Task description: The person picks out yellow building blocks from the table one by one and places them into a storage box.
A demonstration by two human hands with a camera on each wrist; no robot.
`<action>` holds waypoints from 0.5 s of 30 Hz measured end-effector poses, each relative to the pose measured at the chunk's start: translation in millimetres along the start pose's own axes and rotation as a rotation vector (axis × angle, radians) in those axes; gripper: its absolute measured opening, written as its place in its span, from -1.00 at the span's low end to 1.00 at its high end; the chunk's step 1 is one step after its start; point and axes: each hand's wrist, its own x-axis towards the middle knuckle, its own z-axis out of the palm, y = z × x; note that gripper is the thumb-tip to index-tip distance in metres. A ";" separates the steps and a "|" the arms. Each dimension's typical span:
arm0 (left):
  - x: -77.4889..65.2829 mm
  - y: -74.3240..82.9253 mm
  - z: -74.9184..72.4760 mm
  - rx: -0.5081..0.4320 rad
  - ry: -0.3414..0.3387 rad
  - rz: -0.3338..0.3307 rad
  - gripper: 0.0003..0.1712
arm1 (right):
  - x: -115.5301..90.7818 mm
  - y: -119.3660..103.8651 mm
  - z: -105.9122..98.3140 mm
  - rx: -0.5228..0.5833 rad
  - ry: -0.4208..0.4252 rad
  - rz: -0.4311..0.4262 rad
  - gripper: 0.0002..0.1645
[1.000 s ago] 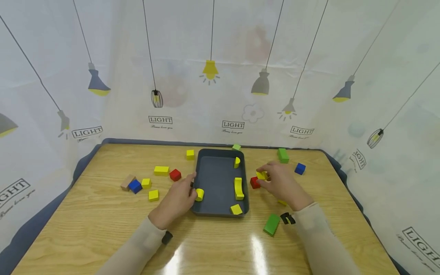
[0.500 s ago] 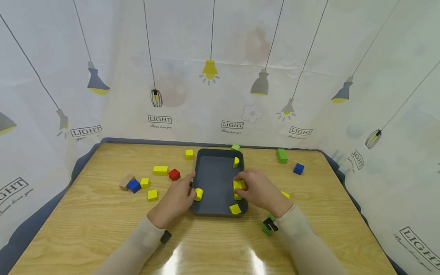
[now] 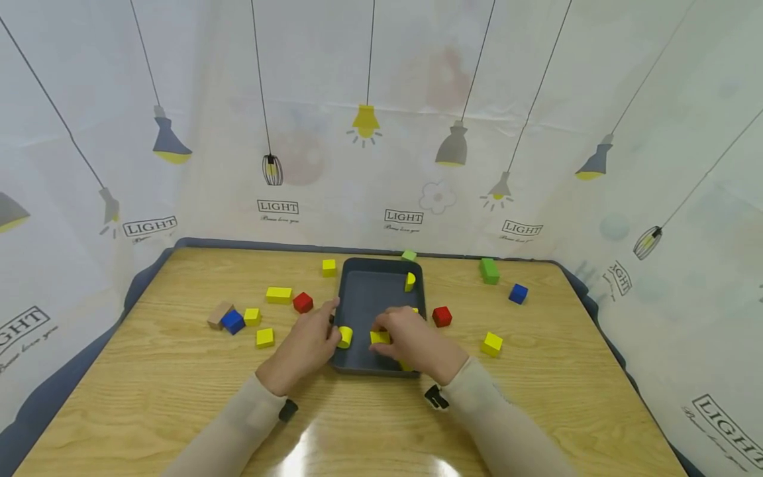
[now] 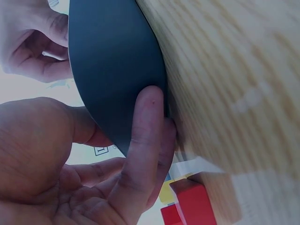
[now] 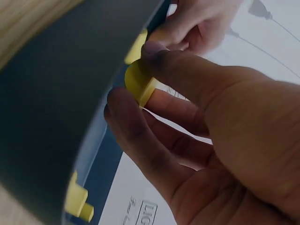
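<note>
A dark grey tray (image 3: 372, 291) lies on the wooden table. My left hand (image 3: 304, 344) grips its left wall, thumb over the rim and fingers along the outside (image 4: 112, 51). My right hand (image 3: 420, 344) is over the tray's near half, pinching a yellow half-round block (image 5: 140, 82) between thumb and fingers. Beside my left thumb a yellow rounded block (image 3: 344, 337) sits inside the tray. A yellow half-disc block (image 3: 410, 282) stands at the far right inside. Two more yellow blocks near the right wall are mostly hidden behind my right hand.
Left of the tray lie yellow blocks (image 3: 279, 295), a red cube (image 3: 303, 303), a blue cube (image 3: 233, 322) and a tan block (image 3: 219, 315). On the right are a red cube (image 3: 442, 317), a yellow cube (image 3: 491, 344), a blue cube (image 3: 518, 293) and a green block (image 3: 489, 271).
My right hand has carried the yellow half-round block leftward from beside the right red cube to over the tray. The left hand keeps its grip. The near green block is now hidden by the right arm.
</note>
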 end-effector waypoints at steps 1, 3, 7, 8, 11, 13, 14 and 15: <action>0.1 -0.1 -0.2 -0.001 -0.002 -0.001 -0.26 | 2.2 -2.1 1.8 0.004 -0.009 -0.008 -0.72; 0.2 -0.2 -0.4 0.001 -0.001 0.003 -0.26 | 6.5 -5.9 5.7 0.014 -0.025 -0.022 -0.74; 0.5 -1.0 -0.2 0.001 0.008 0.017 -0.27 | 13.2 -13.4 11.3 0.025 -0.061 -0.038 -0.72; 0.5 -1.3 0.1 -0.001 0.010 0.021 -0.27 | 14.5 -14.8 12.5 0.015 -0.069 -0.043 -0.72; 0.5 -1.5 0.1 -0.012 0.010 0.026 -0.27 | 17.8 -19.0 14.2 -0.003 -0.094 -0.060 -0.70; 0.3 -1.6 0.0 -0.016 0.011 0.025 -0.27 | 19.5 -21.5 14.8 -0.006 -0.109 -0.064 -0.71; 0.3 -1.6 -0.1 -0.016 0.011 0.025 -0.27 | 20.4 -22.6 15.0 -0.003 -0.117 -0.064 -0.72; 0.4 -1.7 -0.3 -0.016 0.011 0.026 -0.27 | 21.3 -23.9 14.9 0.003 -0.125 -0.061 -0.72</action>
